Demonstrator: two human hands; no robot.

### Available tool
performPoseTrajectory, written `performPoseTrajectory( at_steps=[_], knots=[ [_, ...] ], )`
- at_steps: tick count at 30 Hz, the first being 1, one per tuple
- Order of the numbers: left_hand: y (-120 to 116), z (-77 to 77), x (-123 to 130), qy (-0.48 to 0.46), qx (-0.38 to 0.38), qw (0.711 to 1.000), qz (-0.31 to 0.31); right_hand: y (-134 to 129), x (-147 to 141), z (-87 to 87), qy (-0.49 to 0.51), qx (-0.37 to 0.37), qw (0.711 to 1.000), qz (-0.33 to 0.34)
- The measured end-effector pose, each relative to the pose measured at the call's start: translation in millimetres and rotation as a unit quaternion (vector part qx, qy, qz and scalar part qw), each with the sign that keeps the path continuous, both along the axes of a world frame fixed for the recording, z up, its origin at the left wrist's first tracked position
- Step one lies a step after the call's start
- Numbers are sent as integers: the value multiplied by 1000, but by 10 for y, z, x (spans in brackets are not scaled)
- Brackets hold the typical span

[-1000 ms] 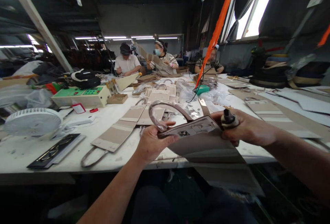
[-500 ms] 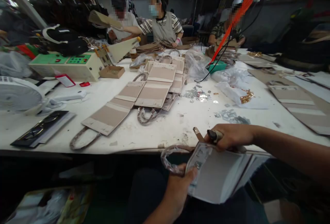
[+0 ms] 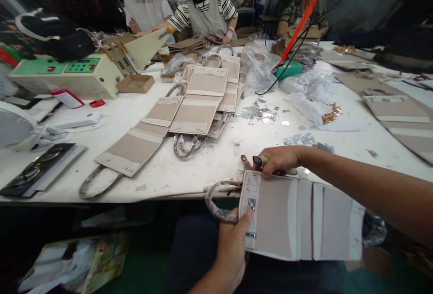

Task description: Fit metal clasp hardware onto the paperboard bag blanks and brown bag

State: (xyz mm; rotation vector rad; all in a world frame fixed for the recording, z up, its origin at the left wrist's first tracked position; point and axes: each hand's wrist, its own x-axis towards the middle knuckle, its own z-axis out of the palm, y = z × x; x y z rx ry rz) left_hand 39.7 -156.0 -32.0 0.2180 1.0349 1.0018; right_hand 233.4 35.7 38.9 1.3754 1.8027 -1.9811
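Observation:
My left hand (image 3: 233, 235) grips the left end of a beige bag panel (image 3: 274, 217), its thumb on top beside a small metal plate (image 3: 251, 204). A plastic-wrapped handle (image 3: 216, 201) loops out past that hand. At the panel's upper edge, my right hand (image 3: 282, 161) is closed around a dark-ended tool (image 3: 260, 162), whose full shape is hidden. A brown strap end (image 3: 246, 162) sticks up just left of the tool. The panel lies spread over my lap at the table edge, with another wrapped handle (image 3: 375, 230) at its right end.
More beige panels (image 3: 199, 86) lie stacked on the white table (image 3: 189, 172). Metal plates (image 3: 259, 112) and gold pieces (image 3: 331, 113) are scattered beyond my hands. A green-panelled machine (image 3: 67, 75) and a small cardboard box (image 3: 135, 83) stand at left. Several people sit across the table.
The panel has swung flatter and more open, showing its right section and second handle. Both hands have shifted slightly left in view. Across the table, a person's raised arm has come down.

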Motion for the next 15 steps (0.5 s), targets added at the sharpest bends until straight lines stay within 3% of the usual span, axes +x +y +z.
performPoseTrajectory(
  at_steps=[5,7,9,12,15],
  knots=[
    [42,-65,33,16,-9,1000,25,18,-45,-52,-34,75,997,11],
    [53,-78,53,19,-14,999,32,-14,-64,17,-65,167,984,14],
    [58,-75,77,21,-20,999,40,-136,-70,121,-82,297,951,-23],
    [88,-42,117,19,-24,998,49,-486,-87,231,-28,390,901,-185],
    [154,5,157,8,-25,998,61,-873,-175,162,125,340,850,-381]
  ],
)
